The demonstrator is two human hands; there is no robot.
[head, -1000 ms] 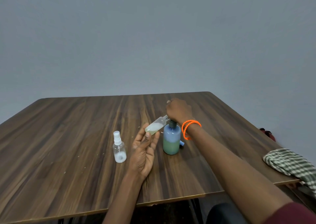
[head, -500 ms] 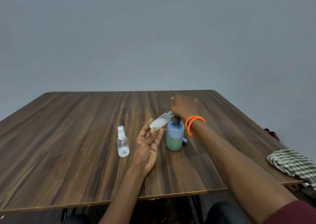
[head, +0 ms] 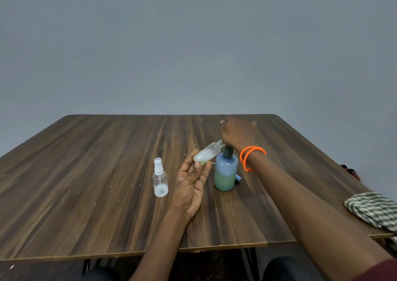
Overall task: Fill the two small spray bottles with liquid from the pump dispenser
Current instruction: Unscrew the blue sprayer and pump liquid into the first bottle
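A blue pump dispenser, its lower half showing greenish liquid, stands upright on the wooden table. My right hand, with orange bands at the wrist, rests closed over the pump head and hides it. My left hand holds a small clear spray bottle by its base, tilted so that its open neck points at the pump spout; it holds some pale liquid. A second small spray bottle, capped, stands upright left of my left hand with a little white liquid at its bottom.
A small blue item lies on the table just behind the dispenser's right side. A green-and-white checked cloth hangs at the table's right edge. A dark red object shows beyond that edge.
The view has shifted a little. My right hand and the pump head stand higher above the dispenser's neck than a second ago. The left hand keeps the tilted bottle at the spout.
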